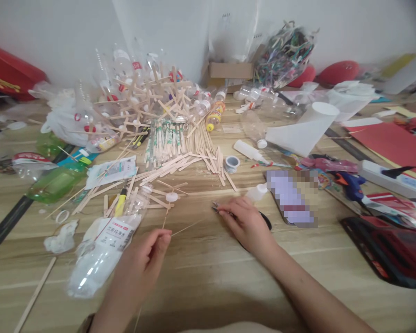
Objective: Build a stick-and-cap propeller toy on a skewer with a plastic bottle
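My left hand is closed, pinching a thin wooden skewer. At the skewer's upper end is a white bottle cap with flat wooden sticks attached around it. A fine strand runs off to the right from these fingers; its kind is unclear. My right hand is wrapped around a small tool with metal jaws and black handles, which looks like pliers. The palm hides most of it. Its tip points left, apart from the skewer. A clear plastic bottle lies beside my left wrist.
Loose craft sticks and skewers lie ahead, before piled bottles and stick pinwheels. A tape roll, a phone, a glue gun, a power strip and a red-black case are rightward. A green bottle lies left.
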`<control>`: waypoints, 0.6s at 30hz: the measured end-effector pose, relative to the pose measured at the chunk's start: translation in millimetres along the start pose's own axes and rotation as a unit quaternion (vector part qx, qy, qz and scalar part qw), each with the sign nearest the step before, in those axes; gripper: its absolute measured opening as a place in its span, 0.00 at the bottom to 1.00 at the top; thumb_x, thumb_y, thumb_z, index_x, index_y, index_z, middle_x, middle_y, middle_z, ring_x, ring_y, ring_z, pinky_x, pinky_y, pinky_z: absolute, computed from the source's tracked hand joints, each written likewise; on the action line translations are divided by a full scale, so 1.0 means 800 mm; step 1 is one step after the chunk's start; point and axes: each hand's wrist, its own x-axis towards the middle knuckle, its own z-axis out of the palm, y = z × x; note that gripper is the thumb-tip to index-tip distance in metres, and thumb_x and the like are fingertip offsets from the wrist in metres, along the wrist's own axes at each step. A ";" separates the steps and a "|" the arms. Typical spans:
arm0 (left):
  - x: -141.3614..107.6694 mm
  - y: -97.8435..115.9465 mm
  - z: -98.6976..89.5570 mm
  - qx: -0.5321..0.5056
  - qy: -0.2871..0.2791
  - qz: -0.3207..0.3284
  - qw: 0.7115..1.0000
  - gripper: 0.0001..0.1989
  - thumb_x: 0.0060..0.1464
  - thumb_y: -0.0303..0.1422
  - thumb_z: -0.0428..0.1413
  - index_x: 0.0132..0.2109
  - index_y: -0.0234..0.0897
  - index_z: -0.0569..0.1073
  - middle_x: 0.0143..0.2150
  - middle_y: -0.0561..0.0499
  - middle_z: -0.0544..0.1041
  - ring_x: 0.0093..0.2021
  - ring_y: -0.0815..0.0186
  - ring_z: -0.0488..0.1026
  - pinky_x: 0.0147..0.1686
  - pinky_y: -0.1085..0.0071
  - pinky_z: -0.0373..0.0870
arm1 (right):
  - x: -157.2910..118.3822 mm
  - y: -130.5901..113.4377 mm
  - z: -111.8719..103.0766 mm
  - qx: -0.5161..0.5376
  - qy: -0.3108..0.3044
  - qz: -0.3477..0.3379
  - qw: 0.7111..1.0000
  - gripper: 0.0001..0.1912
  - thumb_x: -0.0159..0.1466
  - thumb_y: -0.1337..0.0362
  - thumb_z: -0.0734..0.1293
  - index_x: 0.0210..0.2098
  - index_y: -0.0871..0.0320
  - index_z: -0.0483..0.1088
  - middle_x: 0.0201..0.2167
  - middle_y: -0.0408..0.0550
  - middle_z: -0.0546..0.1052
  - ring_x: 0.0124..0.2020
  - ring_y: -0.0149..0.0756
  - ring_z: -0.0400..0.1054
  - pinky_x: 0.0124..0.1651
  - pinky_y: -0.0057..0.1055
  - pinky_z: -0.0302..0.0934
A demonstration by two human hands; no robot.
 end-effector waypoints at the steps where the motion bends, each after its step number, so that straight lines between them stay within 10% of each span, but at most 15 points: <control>1: 0.002 -0.003 0.000 -0.002 0.015 0.005 1.000 0.19 0.63 0.45 0.44 0.41 0.40 0.76 0.36 0.48 0.81 0.37 0.59 0.77 0.37 0.64 0.73 | 0.001 0.002 -0.001 -0.007 0.011 -0.003 1.000 0.08 0.66 0.68 0.63 0.37 0.58 0.74 0.33 0.51 0.78 0.38 0.42 0.70 0.42 0.38 0.63; 8: 0.000 0.018 0.011 0.027 0.125 0.131 0.983 0.16 0.62 0.37 0.47 0.50 0.38 0.74 0.54 0.42 0.75 0.57 0.55 0.68 0.57 0.55 0.63 | -0.007 -0.012 0.002 -0.035 -0.012 -0.046 0.998 0.10 0.68 0.70 0.60 0.40 0.59 0.73 0.35 0.52 0.78 0.36 0.38 0.72 0.38 0.32 0.67; 13: -0.002 0.062 0.023 -0.153 -0.044 0.044 0.986 0.20 0.64 0.41 0.45 0.58 0.42 0.68 0.61 0.45 0.70 0.60 0.58 0.66 0.58 0.58 0.64 | -0.017 -0.038 0.005 -0.083 -0.040 -0.159 0.983 0.12 0.69 0.71 0.57 0.40 0.60 0.72 0.32 0.51 0.77 0.32 0.37 0.69 0.35 0.32 0.65; 18: 0.020 0.079 0.035 -0.327 -0.181 -0.101 0.922 0.24 0.61 0.48 0.47 0.56 0.39 0.71 0.53 0.43 0.76 0.49 0.56 0.74 0.44 0.63 0.72 | -0.022 -0.060 0.000 -0.067 -0.049 -0.256 0.963 0.14 0.69 0.71 0.56 0.37 0.62 0.73 0.35 0.52 0.78 0.38 0.39 0.71 0.43 0.34 0.66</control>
